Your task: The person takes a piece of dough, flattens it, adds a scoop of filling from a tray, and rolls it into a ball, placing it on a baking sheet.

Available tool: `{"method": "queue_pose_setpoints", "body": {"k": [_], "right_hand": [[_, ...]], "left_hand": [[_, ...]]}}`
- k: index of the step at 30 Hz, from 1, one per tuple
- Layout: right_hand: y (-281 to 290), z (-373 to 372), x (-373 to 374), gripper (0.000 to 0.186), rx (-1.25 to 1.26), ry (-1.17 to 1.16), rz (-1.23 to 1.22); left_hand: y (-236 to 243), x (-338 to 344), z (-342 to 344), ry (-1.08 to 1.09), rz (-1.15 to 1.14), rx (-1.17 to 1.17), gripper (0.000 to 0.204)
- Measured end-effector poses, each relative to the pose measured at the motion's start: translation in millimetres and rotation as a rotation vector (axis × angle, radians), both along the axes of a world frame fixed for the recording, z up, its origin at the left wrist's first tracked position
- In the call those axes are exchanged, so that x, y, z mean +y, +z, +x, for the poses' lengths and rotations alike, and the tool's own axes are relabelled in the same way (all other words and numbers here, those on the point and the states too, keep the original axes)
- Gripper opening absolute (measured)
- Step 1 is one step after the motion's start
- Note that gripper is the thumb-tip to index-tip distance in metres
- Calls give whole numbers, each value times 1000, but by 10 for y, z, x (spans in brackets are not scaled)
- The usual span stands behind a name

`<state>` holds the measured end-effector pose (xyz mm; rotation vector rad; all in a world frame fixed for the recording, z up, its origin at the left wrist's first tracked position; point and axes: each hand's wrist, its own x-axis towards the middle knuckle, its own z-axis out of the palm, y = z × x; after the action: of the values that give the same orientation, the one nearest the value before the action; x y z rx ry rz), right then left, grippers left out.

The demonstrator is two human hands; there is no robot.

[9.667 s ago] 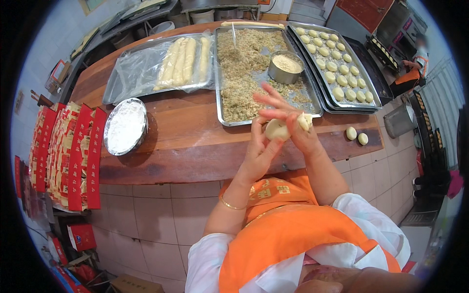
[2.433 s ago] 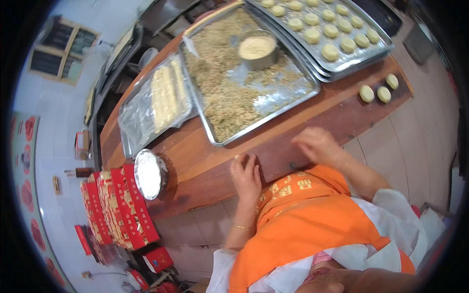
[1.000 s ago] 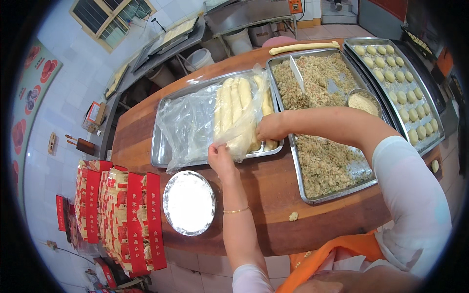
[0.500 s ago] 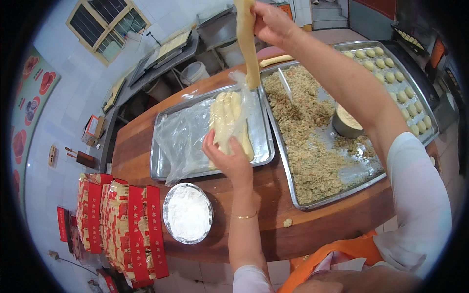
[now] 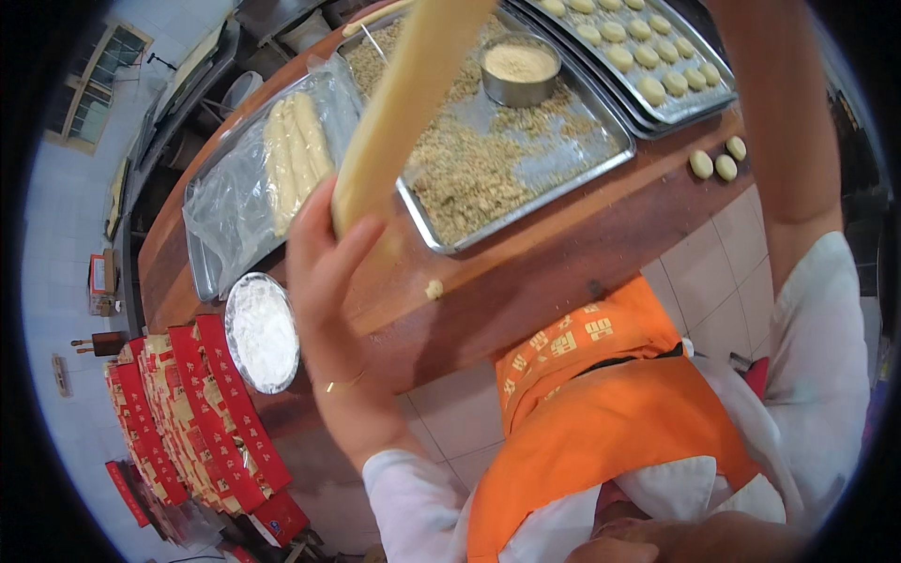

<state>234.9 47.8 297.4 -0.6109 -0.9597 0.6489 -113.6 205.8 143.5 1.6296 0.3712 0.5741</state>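
A long pale dough strip (image 5: 404,103) rises out of the top edge, blurred. Its lower end is at my left hand (image 5: 333,239), whose thumb and fingers are spread around it; motion blur hides whether they grip it. My right forearm (image 5: 784,122) reaches past the top edge, with that hand out of view. Behind the strip, more dough rolls (image 5: 296,159) lie under plastic on a metal tray (image 5: 202,277). A larger tray (image 5: 544,188) holds crumbly mixture and a steel container (image 5: 521,89). Below the rolls is a bowl of white powder (image 5: 261,333).
Stacked trays of round dough pieces (image 5: 671,117) stand at back right. Several loose rounds (image 5: 700,165) and a small dough scrap (image 5: 434,289) lie on the wooden table (image 5: 497,281). Red-and-gold boxes (image 5: 197,403) are stacked left, beside the table.
My right hand lifted a strip from the plastic-covered rolls and has left the view upward. My left hand moved from the plastic to the strip's lower end. The view has turned.
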Motion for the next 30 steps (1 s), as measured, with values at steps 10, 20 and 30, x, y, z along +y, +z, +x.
{"method": "queue_pose_setpoints", "body": {"k": [10, 20, 30], "right_hand": [[-3338, -1442, -1426, 43, -268, -293, -836], [-3324, -842, -1426, 34, -1420, -477, -733], [-3310, -1334, -1211, 44, -1375, -72, -624]], "left_hand": [[-624, -575, -1598, 239, 959, 1235, 47], [-1745, -964, -225, 375, 817, 837, 24], [-1845, -1435, 324, 280, 676, 381, 23]]}}
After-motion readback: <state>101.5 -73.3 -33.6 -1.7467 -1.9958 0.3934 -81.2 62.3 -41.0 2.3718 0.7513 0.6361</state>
